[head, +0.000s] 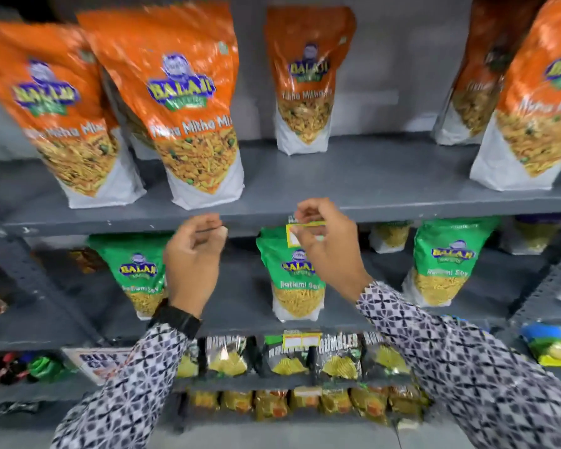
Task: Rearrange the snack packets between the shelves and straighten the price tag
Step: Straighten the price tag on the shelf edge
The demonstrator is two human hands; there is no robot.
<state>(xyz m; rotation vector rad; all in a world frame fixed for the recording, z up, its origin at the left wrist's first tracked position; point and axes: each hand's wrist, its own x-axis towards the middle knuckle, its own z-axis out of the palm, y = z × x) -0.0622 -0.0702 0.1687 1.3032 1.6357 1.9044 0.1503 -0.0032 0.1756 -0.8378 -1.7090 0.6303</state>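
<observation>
Presently the right hand (329, 251), centre of frame, pinches the yellow price tag (300, 235) between thumb and fingertips at the front edge of the grey upper shelf (402, 189). The tag hangs tilted, partly hidden by the fingers, in front of a green Ratlami Sev packet (297, 273). The left hand (193, 257), just beside and left, is loosely curled and holds nothing, apart from the tag. Orange Tikha Mitha Mix packets (188, 105) stand upright on the shelf above both hands.
</observation>
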